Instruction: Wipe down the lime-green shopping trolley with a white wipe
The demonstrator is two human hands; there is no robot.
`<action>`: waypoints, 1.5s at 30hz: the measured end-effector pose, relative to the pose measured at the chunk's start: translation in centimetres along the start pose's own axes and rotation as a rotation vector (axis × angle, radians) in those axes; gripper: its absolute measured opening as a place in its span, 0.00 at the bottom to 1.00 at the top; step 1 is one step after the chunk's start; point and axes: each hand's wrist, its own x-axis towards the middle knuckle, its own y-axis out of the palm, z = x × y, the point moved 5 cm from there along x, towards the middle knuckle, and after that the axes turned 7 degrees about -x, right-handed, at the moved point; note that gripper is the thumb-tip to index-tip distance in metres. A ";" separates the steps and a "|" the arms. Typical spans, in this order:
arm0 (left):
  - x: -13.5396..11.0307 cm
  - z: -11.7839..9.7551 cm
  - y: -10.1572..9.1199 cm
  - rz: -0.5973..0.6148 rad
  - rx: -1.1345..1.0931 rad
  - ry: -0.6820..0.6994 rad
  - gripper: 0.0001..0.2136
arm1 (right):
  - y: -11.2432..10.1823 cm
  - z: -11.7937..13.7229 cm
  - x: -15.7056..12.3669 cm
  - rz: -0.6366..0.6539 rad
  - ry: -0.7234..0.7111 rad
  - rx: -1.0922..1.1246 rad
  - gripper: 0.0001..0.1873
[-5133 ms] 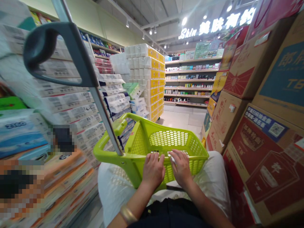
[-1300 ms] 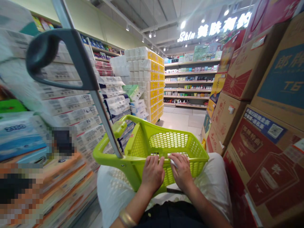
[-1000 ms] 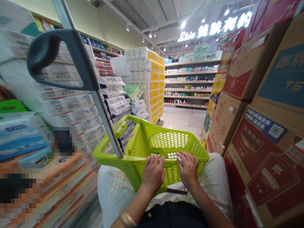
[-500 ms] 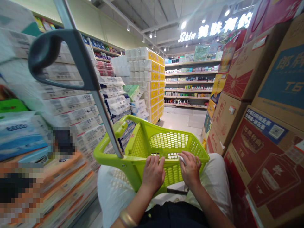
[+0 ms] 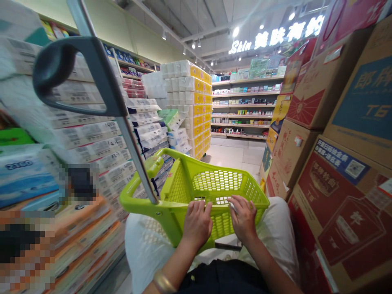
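A lime-green plastic shopping basket [image 5: 214, 179] rests tilted on my lap, its open mouth facing away. My left hand [image 5: 197, 222] lies over the near rim with its fingers curled onto the mesh wall. My right hand [image 5: 243, 216] sits beside it on the same rim, fingers bent over the edge, with a small white thing under the fingertips that I cannot make out. The basket's grey pull handle [image 5: 76, 77] on a metal rod rises up to the left. I see nothing inside the basket.
Stacked packs of tissue and toilet paper [image 5: 88, 134] line the left side. Cardboard cartons [image 5: 337, 143] are piled close on the right. A tall stack of white and yellow rolls [image 5: 192, 102] stands ahead, with an open tiled aisle [image 5: 235, 153] and product shelves [image 5: 245, 106] beyond.
My right hand slid a little to the right along the basket rim and curled more over the edge. My left hand and the basket stayed put.
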 end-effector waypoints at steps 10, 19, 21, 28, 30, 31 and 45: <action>0.0 0.2 0.5 0.026 -0.007 -0.019 0.19 | -0.4 -0.8 0.2 -0.047 0.035 -0.024 0.15; 0.0 0.1 0.3 0.046 -0.015 -0.018 0.19 | -0.9 -4.1 0.3 -0.080 0.113 -0.076 0.15; 0.0 0.2 0.3 0.045 -0.017 -0.022 0.19 | -1.2 -5.5 0.4 -0.113 0.173 -0.115 0.15; 0.2 -0.1 0.0 0.039 -0.012 -0.030 0.19 | -1.1 -4.5 0.2 -0.142 0.177 -0.101 0.15; 0.4 -0.3 -0.3 0.041 -0.022 -0.059 0.18 | -0.8 -3.1 0.1 -0.096 0.089 -0.043 0.15; 0.5 -0.4 -0.4 0.046 -0.029 -0.078 0.16 | -0.6 -2.4 0.1 -0.070 0.045 -0.015 0.15; 2.4 -2.7 3.0 0.166 -0.171 -0.005 0.23 | 1.1 1.0 0.7 0.011 0.024 0.000 0.13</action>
